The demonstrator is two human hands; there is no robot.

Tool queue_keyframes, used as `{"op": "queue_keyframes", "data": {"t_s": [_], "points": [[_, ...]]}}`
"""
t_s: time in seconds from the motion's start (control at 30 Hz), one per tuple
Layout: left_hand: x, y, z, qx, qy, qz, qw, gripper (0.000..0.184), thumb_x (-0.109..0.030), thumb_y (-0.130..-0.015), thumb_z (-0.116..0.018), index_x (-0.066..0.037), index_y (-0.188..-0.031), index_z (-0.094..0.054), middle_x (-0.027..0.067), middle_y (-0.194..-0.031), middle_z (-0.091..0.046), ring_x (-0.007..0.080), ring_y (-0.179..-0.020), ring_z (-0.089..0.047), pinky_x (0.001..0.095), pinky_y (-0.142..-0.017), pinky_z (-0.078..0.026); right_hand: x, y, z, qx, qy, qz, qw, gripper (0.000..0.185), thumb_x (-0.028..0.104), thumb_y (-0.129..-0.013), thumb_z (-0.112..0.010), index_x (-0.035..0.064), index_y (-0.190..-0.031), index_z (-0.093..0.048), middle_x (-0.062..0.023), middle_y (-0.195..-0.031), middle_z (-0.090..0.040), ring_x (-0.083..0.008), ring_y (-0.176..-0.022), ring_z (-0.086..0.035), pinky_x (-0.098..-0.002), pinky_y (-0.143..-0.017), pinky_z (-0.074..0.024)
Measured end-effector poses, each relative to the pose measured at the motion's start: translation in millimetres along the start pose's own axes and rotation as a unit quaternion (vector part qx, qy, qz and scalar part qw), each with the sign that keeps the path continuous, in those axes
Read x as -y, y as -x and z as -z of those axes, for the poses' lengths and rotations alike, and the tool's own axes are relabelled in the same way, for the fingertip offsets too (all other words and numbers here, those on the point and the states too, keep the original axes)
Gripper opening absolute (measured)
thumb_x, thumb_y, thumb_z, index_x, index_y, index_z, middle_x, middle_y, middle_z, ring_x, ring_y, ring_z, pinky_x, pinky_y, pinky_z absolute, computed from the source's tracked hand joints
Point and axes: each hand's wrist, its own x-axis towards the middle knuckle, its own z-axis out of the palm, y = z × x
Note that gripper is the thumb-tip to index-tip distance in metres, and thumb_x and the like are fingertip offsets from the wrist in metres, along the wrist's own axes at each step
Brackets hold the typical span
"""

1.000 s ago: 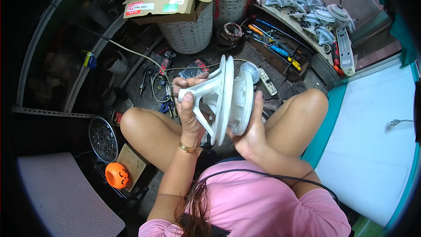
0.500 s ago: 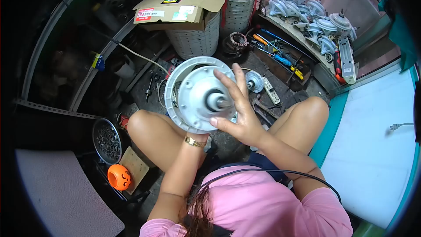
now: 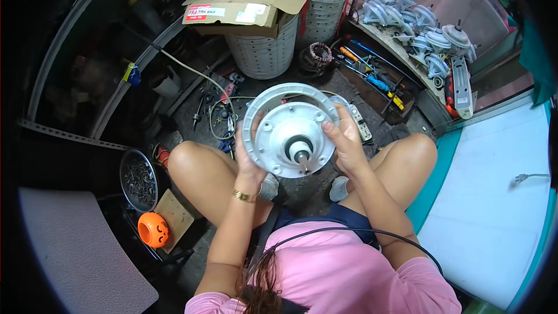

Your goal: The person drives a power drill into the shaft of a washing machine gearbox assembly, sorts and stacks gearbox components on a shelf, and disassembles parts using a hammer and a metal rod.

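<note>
A round whitish metal housing (image 3: 285, 131) is held up between both hands, over the gap between the knees. Its flat disc with several small bosses and a short metal shaft (image 3: 303, 161) at the centre faces the camera. My left hand (image 3: 248, 154) is closed round the left rim, its fingers partly hidden behind the part. On the right rim, my right hand (image 3: 344, 139) grips with the thumb on the front face and the fingers behind. A gold watch (image 3: 244, 196) is on the left wrist.
Similar whitish housings (image 3: 456, 36) crowd a shelf at the upper right. Near it lie a tool tray (image 3: 375, 78) and a power strip (image 3: 359, 122). A cardboard box (image 3: 244, 9) tops a perforated drum (image 3: 264, 52). At left are a bowl of screws (image 3: 139, 181) and an orange pumpkin bucket (image 3: 153, 229).
The housing has turned from side-on to show its disc and shaft to the camera. My right hand has moved from in front of the disc to its right rim.
</note>
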Motion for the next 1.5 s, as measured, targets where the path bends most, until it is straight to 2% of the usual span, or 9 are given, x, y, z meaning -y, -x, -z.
{"op": "queue_keyframes", "data": {"t_s": [0.07,0.1,0.23,0.37,0.53,0.93,1.2,1.33,1.5], "points": [[-12.9,3.6,4.8,0.148,0.085,0.0,0.985,0.087,-0.068,-0.088,-0.04,-0.001,-0.143,-0.029,0.0136,-0.144,-0.039,0.0275,-0.131,-0.039,0.0417,-0.112,-0.029,10.5,-3.8,6.7,-0.01,0.11,0.077,0.991,0.055,0.028,-0.081,-0.074,0.0008,-0.12,-0.047,-0.009,-0.11,-0.058,-0.0157,-0.104,-0.054,-0.0297,-0.093,-0.042],[-21.2,11.2,-5.6,0.166,0.068,-0.011,0.984,0.091,-0.058,-0.082,-0.061,0.0,-0.143,-0.026,0.0142,-0.141,-0.041,0.026,-0.128,-0.042,0.0395,-0.11,-0.031,12.4,-3.0,6.6,-0.017,0.122,0.082,0.989,0.055,0.029,-0.08,-0.074,0.0007,-0.12,-0.047,-0.0087,-0.11,-0.058,-0.0159,-0.103,-0.055,-0.0296,-0.092,-0.0425],[-19.7,13.6,-16.5,0.107,-0.192,-0.097,0.971,0.084,-0.018,-0.071,-0.08,0.001,-0.136,-0.032,0.0123,-0.124,-0.052,0.0202,-0.119,-0.049,0.0342,-0.104,-0.036,11.0,-0.7,6.2,-0.04,0.188,0.111,0.975,0.056,0.031,-0.079,-0.076,0.0002,-0.118,-0.049,-0.008,-0.109,-0.057,-0.0161,-0.1,-0.056,-0.0297,-0.089,-0.044],[-15.3,16.3,-21.8,0.059,-0.205,-0.1,0.972,0.079,-0.03,-0.072,-0.08,0.001,-0.131,-0.037,0.0084,-0.114,-0.057,0.017,-0.107,-0.055,0.0303,-0.096,-0.042,10.4,-4.1,10.3,-0.058,0.247,0.119,0.96,0.053,0.032,-0.082,-0.073,-0.0009,-0.117,-0.051,-0.0086,-0.107,-0.058,-0.0156,-0.1,-0.054,-0.0307,-0.09,-0.0424],[-4.6,13.1,-20.4,0.058,-0.254,-0.08,0.962,0.065,-0.013,-0.076,-0.077,-0.001,-0.123,-0.035,0.0113,-0.112,-0.055,0.0169,-0.105,-0.055,0.0303,-0.093,-0.044,-8.5,-19.0,28.6,-0.064,0.2,0.026,0.977,0.045,0.039,-0.093,-0.057,0.0007,-0.115,-0.051,-0.0084,-0.104,-0.057,-0.0142,-0.098,-0.051,-0.029,-0.091,-0.0398],[34.1,40.5,-39.2,0.068,-0.364,-0.27,0.889,0.077,-0.014,-0.067,-0.084,-0.004,-0.124,-0.034,0.0091,-0.116,-0.047,0.0188,-0.109,-0.051,0.0334,-0.093,-0.044,-16.0,-17.9,41.2,-0.195,0.112,0.206,0.952,0.044,0.037,-0.097,-0.037,0.0,-0.093,-0.059,-0.0034,-0.074,-0.057,-0.0083,-0.062,-0.05,-0.0233,-0.056,-0.0405],[44.9,41.4,-33.5,0.102,-0.38,-0.372,0.841,0.073,-0.013,-0.065,-0.085,-0.006,-0.119,-0.035,0.011,-0.114,-0.049,0.0212,-0.106,-0.055,0.0324,-0.09,-0.046,-9.4,-20.7,49.1,-0.118,0.123,0.247,0.954,0.055,0.051,-0.093,-0.035,-0.0003,-0.101,-0.054,-0.0094,-0.092,-0.056,-0.0147,-0.081,-0.054,-0.0264,-0.072,-0.0434],[37.9,40.8,-41.1,0.066,-0.322,-0.328,0.886,0.074,-0.015,-0.064,-0.086,-0.006,-0.119,-0.036,0.0152,-0.112,-0.054,0.0333,-0.119,-0.052,0.0408,-0.1,-0.04,7.8,-20.9,32.6,-0.084,0.218,0.346,0.909,0.058,0.054,-0.092,-0.034,-0.001,-0.101,-0.051,-0.0114,-0.097,-0.052,-0.0194,-0.088,-0.052,-0.0304,-0.083,-0.0398],[30.6,30.2,-32.5,0.149,-0.417,-0.334,0.832,0.077,-0.016,-0.062,-0.086,-0.003,-0.124,-0.042,0.014,-0.117,-0.054,0.0229,-0.109,-0.054,0.036,-0.097,-0.041,2.3,-12.1,44.3,-0.126,0.262,0.321,0.902,0.056,0.047,-0.093,-0.034,-0.005,-0.097,-0.056,-0.0126,-0.092,-0.055,-0.0194,-0.087,-0.052,-0.0312,-0.083,-0.0406]]}}
